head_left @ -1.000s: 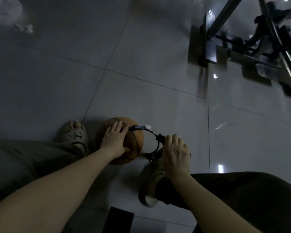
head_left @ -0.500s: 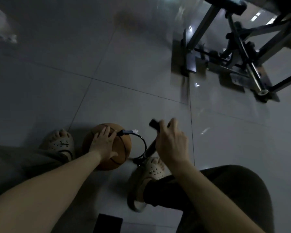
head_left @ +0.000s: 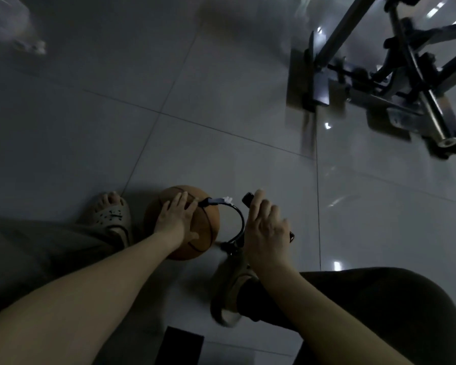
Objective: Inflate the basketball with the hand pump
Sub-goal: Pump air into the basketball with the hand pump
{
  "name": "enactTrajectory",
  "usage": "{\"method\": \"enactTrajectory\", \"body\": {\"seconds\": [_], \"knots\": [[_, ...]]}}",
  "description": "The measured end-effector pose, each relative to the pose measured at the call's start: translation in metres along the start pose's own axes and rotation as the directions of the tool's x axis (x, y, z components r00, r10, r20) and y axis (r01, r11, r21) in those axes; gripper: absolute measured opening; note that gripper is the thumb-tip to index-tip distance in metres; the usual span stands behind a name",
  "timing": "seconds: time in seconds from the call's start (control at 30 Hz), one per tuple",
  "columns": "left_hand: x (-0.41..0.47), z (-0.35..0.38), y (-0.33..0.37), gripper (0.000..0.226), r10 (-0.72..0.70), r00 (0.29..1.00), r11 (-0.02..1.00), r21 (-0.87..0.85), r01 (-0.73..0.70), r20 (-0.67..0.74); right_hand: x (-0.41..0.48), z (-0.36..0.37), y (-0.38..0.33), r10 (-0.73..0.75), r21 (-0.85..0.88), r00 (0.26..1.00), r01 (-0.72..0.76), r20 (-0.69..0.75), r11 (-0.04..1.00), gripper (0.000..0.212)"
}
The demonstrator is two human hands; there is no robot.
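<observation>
An orange basketball (head_left: 206, 227) rests on the grey tiled floor between my feet. My left hand (head_left: 175, 218) lies flat on top of it, fingers spread, pressing it down. A black hose (head_left: 238, 219) with a pale connector (head_left: 220, 200) arcs from the ball's top to the hand pump. My right hand (head_left: 266, 233) is closed around the pump's black handle (head_left: 248, 198), whose end sticks out past my fingers. The pump's body is hidden behind my right hand; its base sits by my right sandal (head_left: 229, 285).
A metal frame with dark bars and a flat foot plate (head_left: 319, 85) stands at the upper right. My left sandalled foot (head_left: 111, 214) is just left of the ball. A dark flat object (head_left: 179, 346) lies at the bottom edge. A pale blurred item (head_left: 34, 46) sits far left.
My right hand has risen with the pump handle from its low position a second ago. The left hand has stayed on the ball. The camera view has shifted slightly.
</observation>
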State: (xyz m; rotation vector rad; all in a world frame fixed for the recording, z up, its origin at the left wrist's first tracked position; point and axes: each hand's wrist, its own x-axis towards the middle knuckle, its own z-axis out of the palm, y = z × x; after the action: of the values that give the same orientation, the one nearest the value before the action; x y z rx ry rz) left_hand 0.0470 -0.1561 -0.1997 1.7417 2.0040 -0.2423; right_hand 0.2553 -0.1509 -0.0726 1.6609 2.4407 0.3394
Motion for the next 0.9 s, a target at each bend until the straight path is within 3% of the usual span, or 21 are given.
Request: {"method": "enactTrajectory", "body": {"seconds": [0.17,0.3,0.47,0.6,0.67,0.8,0.9], "knots": [[-0.004,0.005,-0.002,0.103,0.016,0.998,0.999,-0.027,-0.017,-0.056,0.008,0.030,-0.017,0.006,0.060,0.985,-0.017,0.175,0.998,0.057],[-0.004,0.003,-0.002,0.105,0.024,0.998,0.999,-0.031,-0.026,-0.060,0.018,0.030,-0.003,-0.041,0.089,0.980,0.024,0.194,0.996,0.073],[-0.006,0.001,-0.004,0.106,0.017,0.998,0.999,-0.037,-0.020,-0.057,0.026,0.015,0.037,-0.371,0.167,0.909,0.343,0.190,0.924,0.085],[-0.007,0.002,-0.003,0.105,0.023,0.997,0.999,-0.029,-0.025,-0.068,0.040,0.021,0.034,-0.517,0.172,0.835,0.490,0.187,0.855,0.073],[-0.007,0.001,-0.002,0.106,0.025,0.997,0.999,-0.033,-0.028,-0.067,0.042,0.027,0.025,-0.476,0.185,0.859,0.445,0.190,0.876,0.059],[-0.010,-0.002,-0.002,0.102,0.028,0.998,0.999,-0.032,-0.029,-0.053,0.028,0.047,0.005,-0.190,0.232,0.975,0.159,0.119,0.960,0.020],[-0.010,-0.002,-0.003,0.101,0.037,0.998,0.999,-0.037,-0.039,-0.059,0.019,0.049,0.003,-0.195,0.250,0.977,0.169,0.085,0.953,0.021]]}}
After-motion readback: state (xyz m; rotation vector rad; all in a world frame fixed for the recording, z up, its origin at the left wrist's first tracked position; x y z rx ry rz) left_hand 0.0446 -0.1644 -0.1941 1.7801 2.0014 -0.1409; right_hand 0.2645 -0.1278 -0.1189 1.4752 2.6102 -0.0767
